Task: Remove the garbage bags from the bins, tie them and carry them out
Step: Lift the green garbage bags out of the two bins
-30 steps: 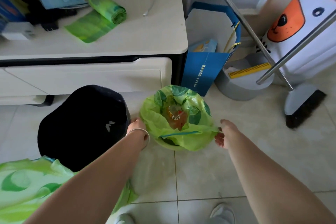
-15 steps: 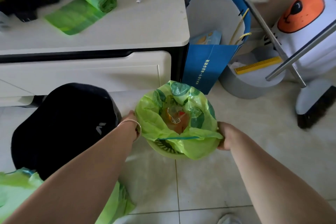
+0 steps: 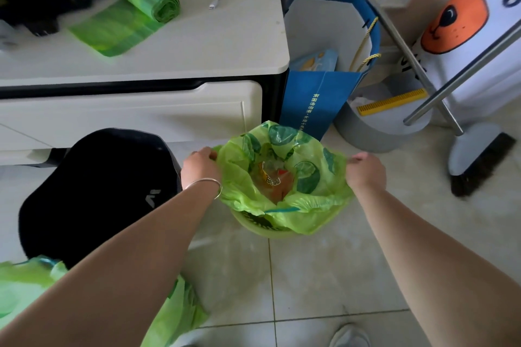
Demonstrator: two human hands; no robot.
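Head view: we pinch the rim of the green garbage bag with our left hand and right hand. It sits inside its bin, untied; another green bag lies on the floor.
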